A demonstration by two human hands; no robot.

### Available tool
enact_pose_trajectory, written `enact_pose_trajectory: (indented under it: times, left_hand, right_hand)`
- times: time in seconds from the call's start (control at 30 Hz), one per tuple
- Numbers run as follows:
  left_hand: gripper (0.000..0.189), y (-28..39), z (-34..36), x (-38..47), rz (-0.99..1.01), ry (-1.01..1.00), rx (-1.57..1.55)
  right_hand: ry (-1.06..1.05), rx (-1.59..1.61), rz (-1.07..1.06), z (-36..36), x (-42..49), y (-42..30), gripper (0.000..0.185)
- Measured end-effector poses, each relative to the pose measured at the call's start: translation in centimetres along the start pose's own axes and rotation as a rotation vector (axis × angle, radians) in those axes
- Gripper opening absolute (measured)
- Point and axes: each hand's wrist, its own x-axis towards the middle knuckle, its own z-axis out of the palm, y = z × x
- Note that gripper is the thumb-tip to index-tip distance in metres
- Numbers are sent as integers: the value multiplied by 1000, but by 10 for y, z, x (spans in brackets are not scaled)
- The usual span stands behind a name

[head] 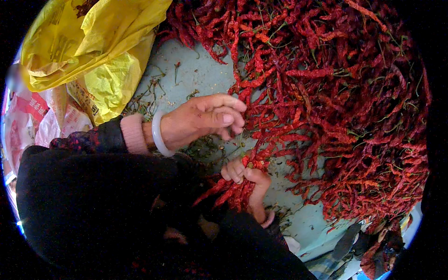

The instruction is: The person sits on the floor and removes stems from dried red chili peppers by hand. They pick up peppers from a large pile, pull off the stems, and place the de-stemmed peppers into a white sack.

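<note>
My left hand (210, 117), with a pale bangle at the wrist, reaches over the near edge of a large heap of dried red chili peppers (315, 101). Its fingers are bent and apart, and nothing shows between them. Below it in the picture, my right hand (253, 178) grips a bunch of dried red chili peppers (229, 194). Their stem ends show by the thumb and fingers, and the pods point towards my dark clothing. Part of that palm is hidden by the peppers.
A pale blue-grey surface (206, 75) lies under the heap, with loose green stems (148, 94) scattered on it. A yellow plastic woven sack (101, 42) is at the upper left, above white and pink printed sacks (57, 113). Dark crumpled items (379, 245) lie at the lower right.
</note>
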Motion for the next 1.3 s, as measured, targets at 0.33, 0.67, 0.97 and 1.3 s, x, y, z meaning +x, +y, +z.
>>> enact_pose_trajectory:
  times: [0.33,0.67,0.97,1.3]
  left_hand:
    - [32,-11,19,4,-6,-143,-329]
    - [27,-7,21,0,-41,-145,-404]
    - [30,-8,19,-3,-154,-204,-383]
    - [26,-7,12,-2,-141,-286,-359]
  right_hand:
    - [86,173,54,6,2,8,17]
    - [53,186,35,6,3,9,25]
    - [126,36,49,11,0,10,31]
    - [21,171,-76,-6,-6,12,27]
